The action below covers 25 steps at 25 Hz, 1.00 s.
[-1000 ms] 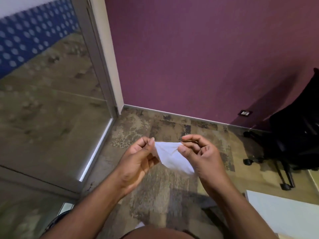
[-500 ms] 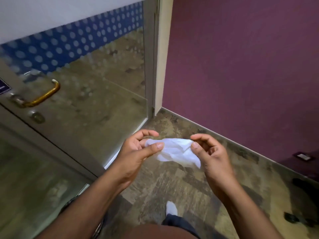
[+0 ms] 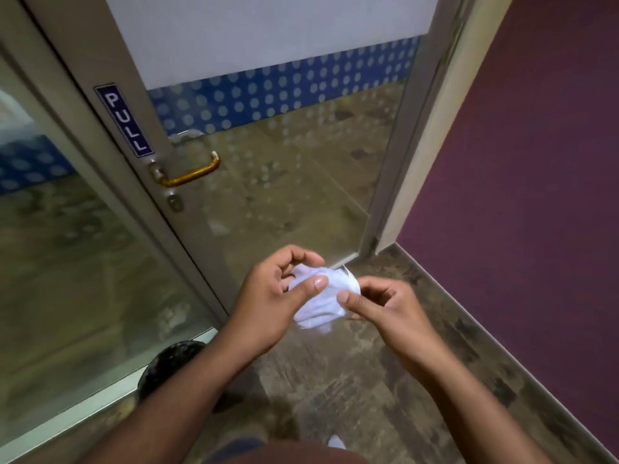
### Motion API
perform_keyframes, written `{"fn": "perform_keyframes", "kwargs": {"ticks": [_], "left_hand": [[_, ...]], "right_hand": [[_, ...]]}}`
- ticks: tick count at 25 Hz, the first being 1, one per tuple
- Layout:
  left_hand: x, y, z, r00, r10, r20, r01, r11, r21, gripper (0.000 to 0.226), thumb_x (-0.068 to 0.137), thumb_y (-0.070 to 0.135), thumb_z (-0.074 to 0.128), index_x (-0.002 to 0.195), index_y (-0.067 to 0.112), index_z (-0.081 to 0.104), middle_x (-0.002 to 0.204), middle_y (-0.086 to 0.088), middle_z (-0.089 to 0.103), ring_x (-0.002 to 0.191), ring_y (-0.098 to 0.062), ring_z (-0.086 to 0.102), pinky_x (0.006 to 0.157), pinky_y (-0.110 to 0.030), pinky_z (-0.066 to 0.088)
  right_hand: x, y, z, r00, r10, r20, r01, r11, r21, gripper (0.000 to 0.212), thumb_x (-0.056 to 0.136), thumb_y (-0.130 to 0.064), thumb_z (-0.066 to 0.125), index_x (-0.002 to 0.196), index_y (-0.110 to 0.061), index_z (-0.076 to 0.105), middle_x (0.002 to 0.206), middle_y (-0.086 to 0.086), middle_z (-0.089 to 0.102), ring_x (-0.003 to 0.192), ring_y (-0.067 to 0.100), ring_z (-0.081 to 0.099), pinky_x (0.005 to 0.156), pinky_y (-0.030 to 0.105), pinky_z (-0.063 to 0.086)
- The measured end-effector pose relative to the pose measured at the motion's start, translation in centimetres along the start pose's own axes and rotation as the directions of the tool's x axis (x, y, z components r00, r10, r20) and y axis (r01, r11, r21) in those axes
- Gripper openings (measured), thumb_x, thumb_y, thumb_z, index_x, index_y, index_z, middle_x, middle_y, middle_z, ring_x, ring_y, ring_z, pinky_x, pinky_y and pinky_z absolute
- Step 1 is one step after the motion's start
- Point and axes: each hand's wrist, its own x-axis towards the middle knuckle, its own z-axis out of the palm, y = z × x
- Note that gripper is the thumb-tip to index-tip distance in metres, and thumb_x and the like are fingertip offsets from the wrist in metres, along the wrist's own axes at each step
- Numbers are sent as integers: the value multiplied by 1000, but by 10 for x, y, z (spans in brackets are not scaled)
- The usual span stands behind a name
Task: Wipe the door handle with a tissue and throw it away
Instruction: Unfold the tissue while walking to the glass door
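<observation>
Hands: crumpled white paper tissue (image 3: pixel 321 301) pinched between left hand (image 3: pixel 268 296) and right hand (image 3: pixel 385 308).
Clearance: curved brass door handle (image 3: pixel 189 172) well apart, unobstructed.
Container: dark round object (image 3: pixel 169 366), possibly a bin; contents unseen.

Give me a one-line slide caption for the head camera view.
Both hands, left hand and right hand, bunch a white tissue below the brass door handle.
</observation>
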Motion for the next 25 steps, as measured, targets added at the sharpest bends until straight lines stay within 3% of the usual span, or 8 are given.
{"fn": "perform_keyframes", "kwargs": {"ticks": [3,8,12,15,18,20,22,25], "left_hand": [[-5,3,-21,989,22,-144,-14,998,55,17,90,16,80,99,30,73,95,16,78,83,2,74,70,-15,56],[-1,8,-56,912,143,-383,-26,955,295,11,94,27,76,99,35,71,101,21,75,90,4,68,78,-12,51],[17,0,-98,875,10,-484,99,975,198,19,97,26,76,106,38,66,68,-4,69,61,-10,57,58,-28,43],[36,-9,-134,908,-89,-410,167,973,157,21,92,37,80,110,35,68,47,3,46,45,-7,35,48,-19,28],[51,-6,-168,942,-297,-157,266,945,-192,39,75,44,89,111,35,75,61,-4,64,49,-12,50,50,-24,33],[55,-4,-192,953,-301,-42,283,929,-238,37,78,34,90,112,35,76,74,-6,72,57,-10,58,52,-21,41],[58,-7,-210,972,-224,-74,207,960,-187,20,88,26,84,105,32,76,83,1,76,70,-7,64,63,-16,49],[62,-11,-230,980,-165,-114,158,985,-73,6,95,31,75,100,30,78,97,10,76,92,-3,68,80,-14,52]], "right_hand": [[23,-1,8,997,45,66,-47,999,27,17,97,-2,68,101,-8,84,99,11,84,89,19,76,82,37,63],[62,-4,41,988,106,113,-126,975,182,34,100,5,54,89,-14,80,89,7,82,79,17,77,77,33,65],[99,-17,68,972,194,134,-232,894,384,22,104,-1,49,100,-12,68,103,17,81,83,29,79,82,45,66],[123,-31,87,988,144,59,-156,928,339,17,109,-10,48,108,-10,65,100,16,79,77,25,74,68,38,62],[140,-45,105,991,123,53,-132,966,224,17,110,-19,51,112,-14,68,103,15,79,84,25,75,68,36,60],[150,-52,119,988,122,99,-135,982,129,16,106,-27,60,118,-24,70,113,16,79,96,30,78,80,43,62],[155,-59,127,972,98,214,-103,995,11,43,91,-35,79,131,-41,64,123,14,75,108,30,77,91,46,63],[163,-67,142,905,72,419,54,958,-281,88,67,-34,98,139,-60,53,136,-9,62,116,16,73,98,41,62]]}}
